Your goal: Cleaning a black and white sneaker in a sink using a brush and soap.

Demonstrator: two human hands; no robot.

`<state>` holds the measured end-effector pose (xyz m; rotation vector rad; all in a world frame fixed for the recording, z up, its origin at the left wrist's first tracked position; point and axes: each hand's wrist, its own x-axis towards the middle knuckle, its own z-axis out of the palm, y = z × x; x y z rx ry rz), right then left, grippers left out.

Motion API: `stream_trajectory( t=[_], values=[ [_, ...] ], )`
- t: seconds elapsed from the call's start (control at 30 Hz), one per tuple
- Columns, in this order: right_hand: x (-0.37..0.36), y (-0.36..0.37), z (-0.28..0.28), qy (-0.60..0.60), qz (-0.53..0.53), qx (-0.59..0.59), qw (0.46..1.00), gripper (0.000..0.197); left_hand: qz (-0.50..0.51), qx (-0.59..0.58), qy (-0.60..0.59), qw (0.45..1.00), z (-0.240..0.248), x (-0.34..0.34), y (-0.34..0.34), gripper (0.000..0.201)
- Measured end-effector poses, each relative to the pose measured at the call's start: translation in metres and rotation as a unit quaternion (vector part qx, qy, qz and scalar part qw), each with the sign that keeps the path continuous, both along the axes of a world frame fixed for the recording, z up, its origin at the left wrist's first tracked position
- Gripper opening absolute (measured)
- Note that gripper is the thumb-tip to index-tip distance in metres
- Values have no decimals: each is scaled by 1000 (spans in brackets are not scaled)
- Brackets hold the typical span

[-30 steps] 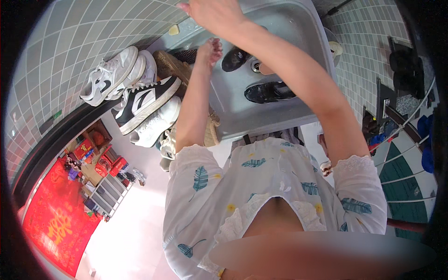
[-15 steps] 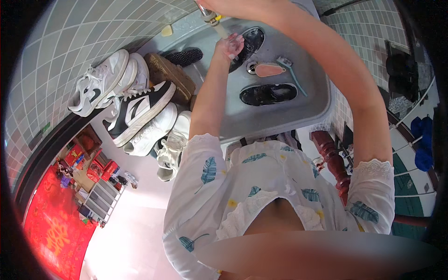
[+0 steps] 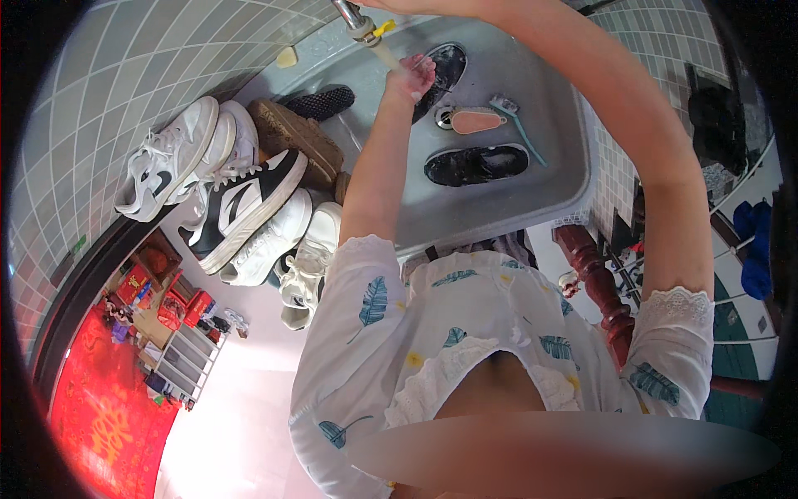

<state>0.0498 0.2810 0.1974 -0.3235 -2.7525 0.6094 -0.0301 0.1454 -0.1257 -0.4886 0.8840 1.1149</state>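
White sneakers crowd left of the loosely open left hand, which partly hides a black shoe; whether the cropped right hand grips cannot be told.

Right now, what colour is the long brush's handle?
The brush handle is blue-green, best seen in the head view.

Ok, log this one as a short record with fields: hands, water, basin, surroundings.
Left hand: left hand palm up below the faucet, fingers curled; contact with the upper black shoe unclear
Right hand: right hand near the faucet, cut off by the top edge; grip unclear
Water: pale stream below the faucet, apparently water
Basin: grey basin holding the upper black shoe, lower black shoe, blue-handled brush, pink oval item
Left side: white sneaker, brown shoe
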Motion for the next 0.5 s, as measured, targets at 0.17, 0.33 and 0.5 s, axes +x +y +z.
stream_trajectory(
  t=[0.17,0.33,0.5],
  values=[
    [22,-40,-64,312,-135,-86,936,43,-8,-63,108,992,-12,-15,6,20],
    [32,-132,-191,106,-268,-274,918,23,1,42,125,991,-21,-34,-3,20],
    [6,-142,-272,98,-345,-295,886,29,61,124,-49,989,42,13,-12,40]
  ],
)
